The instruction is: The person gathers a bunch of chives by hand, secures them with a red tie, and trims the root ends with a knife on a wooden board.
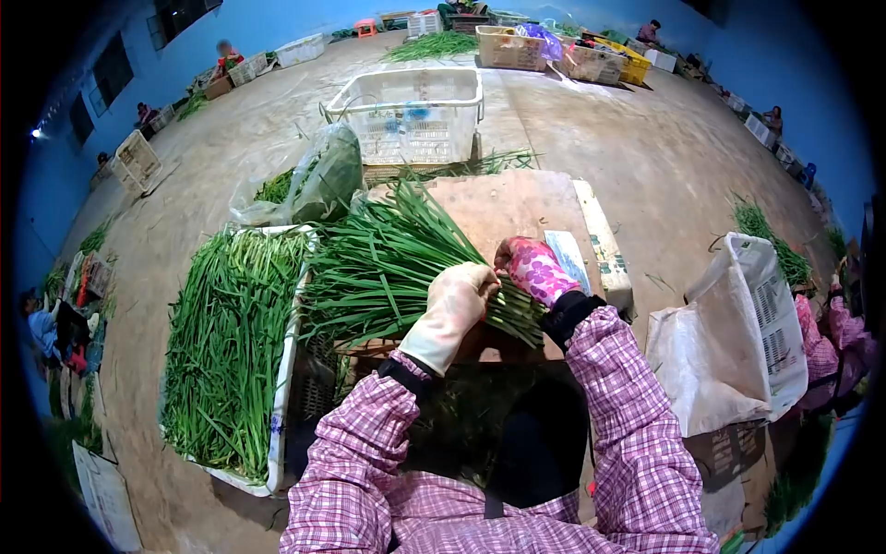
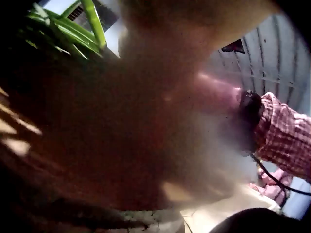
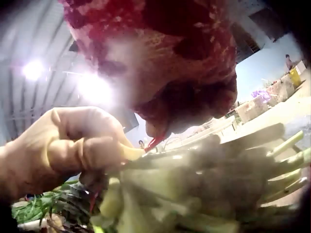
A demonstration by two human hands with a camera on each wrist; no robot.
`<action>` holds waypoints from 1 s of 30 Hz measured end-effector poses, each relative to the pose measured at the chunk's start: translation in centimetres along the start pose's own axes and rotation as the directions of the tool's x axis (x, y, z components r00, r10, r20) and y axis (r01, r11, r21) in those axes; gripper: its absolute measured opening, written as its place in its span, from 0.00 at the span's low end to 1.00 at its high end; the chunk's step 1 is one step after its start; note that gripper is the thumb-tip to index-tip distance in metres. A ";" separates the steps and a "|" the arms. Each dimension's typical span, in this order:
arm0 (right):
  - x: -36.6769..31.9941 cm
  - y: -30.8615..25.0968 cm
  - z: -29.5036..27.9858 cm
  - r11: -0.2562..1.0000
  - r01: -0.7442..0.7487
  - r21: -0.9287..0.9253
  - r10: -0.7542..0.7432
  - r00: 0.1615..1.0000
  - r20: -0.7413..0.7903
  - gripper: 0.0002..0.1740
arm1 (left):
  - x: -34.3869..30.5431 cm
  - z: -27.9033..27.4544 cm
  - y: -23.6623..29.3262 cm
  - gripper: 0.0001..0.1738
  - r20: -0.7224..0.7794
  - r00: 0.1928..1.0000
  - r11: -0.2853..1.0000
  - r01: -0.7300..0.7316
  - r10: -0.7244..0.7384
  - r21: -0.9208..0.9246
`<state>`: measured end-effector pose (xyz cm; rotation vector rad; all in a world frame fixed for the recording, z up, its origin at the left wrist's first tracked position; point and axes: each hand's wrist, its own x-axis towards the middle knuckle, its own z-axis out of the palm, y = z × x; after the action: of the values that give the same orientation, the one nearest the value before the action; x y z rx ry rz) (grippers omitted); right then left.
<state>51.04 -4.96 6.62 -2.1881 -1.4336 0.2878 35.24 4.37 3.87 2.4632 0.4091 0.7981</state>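
A large bunch of garlic chives (image 1: pixel 397 254) lies across the board, leaves fanned to the left and pale stalk ends (image 3: pixel 160 194) to the right. My left hand (image 1: pixel 452 309), in a cream glove, bends over the stalks with thumb and finger pinched together. My right hand (image 1: pixel 538 270), in a pink flowered glove, is just beyond it. A thin red tie (image 3: pixel 155 142) runs between the fingertips of both hands, close above the stalks, and each hand pinches it. The left wrist view is mostly dark and blurred, with some green leaves (image 2: pixel 80 31) at its upper left.
A crate full of chives (image 1: pixel 235 351) stands at the left, a plastic bag of greens (image 1: pixel 318 180) behind it. Beyond the wooden board (image 1: pixel 517 198) sits a white basket (image 1: pixel 406 120). A lined crate (image 1: pixel 720 332) is at the right. Other people sit along the walls.
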 end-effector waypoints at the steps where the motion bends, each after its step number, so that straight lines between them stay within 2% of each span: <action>1: -0.5 -0.1 0.0 0.993 0.015 -0.121 -0.020 0.999 -0.039 0.11 | 0.0 0.0 0.2 0.07 -0.008 0.998 0.998 0.058 -0.059 -0.018; 2: -1.2 -0.2 0.1 0.974 -0.034 -0.225 0.032 0.999 -0.009 0.10 | 0.2 0.1 0.2 0.09 0.003 0.992 0.992 0.128 -0.128 -0.017; 4: -2.7 -0.6 0.5 0.954 -0.071 -0.290 0.084 0.996 0.033 0.12 | 1.5 0.2 -0.1 0.10 0.027 0.988 0.982 0.151 -0.155 0.115; 5: -3.2 -1.1 0.9 0.953 -0.082 -0.291 0.096 0.995 0.034 0.12 | 2.4 0.3 -0.2 0.11 0.087 0.983 0.982 0.152 -0.162 0.111; 6: -3.8 -1.7 1.6 0.986 -0.039 -0.160 0.034 0.999 -0.030 0.12 | 3.4 0.1 0.2 0.11 0.153 0.973 0.982 0.155 -0.170 0.108; 8: -3.8 -2.6 2.3 0.969 -0.015 -0.245 -0.004 0.997 -0.077 0.11 | 5.5 0.4 0.2 0.13 0.278 0.933 0.969 0.191 -0.229 0.158; 9: -4.0 -2.3 2.0 0.991 -0.123 -0.044 0.118 0.987 -0.110 0.10 | 5.7 -0.5 0.6 0.14 0.295 0.914 0.961 0.262 -0.278 0.093; 10: -4.4 -1.1 1.4 0.978 -0.091 0.185 0.138 0.956 -0.259 0.11 | 5.8 -1.8 0.8 0.15 0.310 0.893 0.942 0.333 -0.326 0.031; 12: -3.2 0.5 -1.0 0.955 -0.158 0.251 0.217 0.949 -0.229 0.13 | 4.6 -3.1 0.2 0.18 0.223 0.930 0.953 0.302 -0.291 -0.018; 13: -3.0 1.0 -1.3 0.925 -0.132 0.355 0.201 0.966 -0.165 0.15 | 4.0 -3.0 -0.6 0.18 0.256 0.926 0.948 0.307 -0.278 -0.082; 14: -2.8 1.3 -0.9 0.888 -0.219 0.405 0.251 0.968 -0.027 0.18 | 3.5 -2.6 -1.3 0.20 0.289 0.921 0.939 0.311 -0.260 -0.146; 15: -3.0 0.3 -1.7 0.917 -0.237 0.319 0.230 0.971 0.062 0.18 | 3.1 -2.5 -0.8 0.21 0.289 0.919 0.938 0.318 -0.269 -0.138; 16: -3.3 -1.1 -2.6 0.942 -0.244 0.229 0.213 0.965 0.152 0.19 | 3.0 -2.6 -0.4 0.20 0.280 0.934 0.963 0.255 -0.221 -0.092; 17: -3.4 -1.9 -2.9 0.939 -0.278 0.200 0.247 0.954 0.167 0.21 | 2.9 -2.7 0.2 0.18 0.239 0.949 0.966 0.237 -0.208 -0.100; 18: -3.4 -1.6 -2.7 0.940 -0.240 0.243 0.223 0.970 0.096 0.21 | 2.7 -2.6 0.5 0.16 0.195 0.961 0.969 0.220 -0.196 -0.108; 20: -3.4 -0.2 -1.7 0.934 -0.159 0.320 0.184 0.982 -0.047 0.21 | 2.0 -2.3 -0.1 0.13 0.153 0.985 0.989 0.096 -0.079 -0.109; 21: -3.2 -0.1 -1.4 0.905 -0.087 0.417 0.130 0.988 -0.077 0.19 | 1.8 -2.2 -0.4 0.12 0.136 0.991 0.994 0.029 -0.015 -0.105; 24: -2.4 0.1 -1.7 0.940 -0.030 0.340 0.008 0.998 0.065 0.15 | 2.0 -1.5 -0.1 0.10 0.156 0.954 0.962 -0.268 0.257 0.052; 25: -1.9 0.3 -1.8 0.912 -0.093 0.400 0.043 0.990 0.134 0.12 | 2.4 -1.4 -0.1 0.11 0.237 0.944 0.956 -0.264 0.229 0.125; 28: -0.5 1.7 -1.6 0.903 -0.131 0.409 0.053 0.979 0.195 0.11 | 3.0 -1.6 0.6 0.11 0.328 0.932 0.951 -0.231 0.155 0.207; 30: 0.6 2.9 -1.2 0.901 -0.162 0.404 0.072 0.971 0.228 0.12 | 3.6 -1.9 1.4 0.11 0.431 0.901 0.940 -0.185 0.047 0.286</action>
<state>54.06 -5.68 6.20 -1.9281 -1.2034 0.8129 37.04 5.42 7.57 2.8925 0.2430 0.2342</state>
